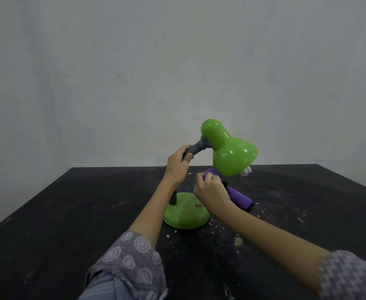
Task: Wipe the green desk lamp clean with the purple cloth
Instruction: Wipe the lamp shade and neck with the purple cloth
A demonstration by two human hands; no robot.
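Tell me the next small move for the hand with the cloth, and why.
Probably lift the right hand slightly so the purple cloth presses against the lamp shade and wipes it. The cloth sits just below the shade's lower edge, and the left hand grips the flexible neck, steadying the lamp.

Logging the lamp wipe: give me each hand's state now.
Left hand: grips the lamp's flexible neck.
Right hand: holds the purple cloth below the green shade.

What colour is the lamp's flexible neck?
Dark grey, ribbed; the left hand grips the neck in the head view.
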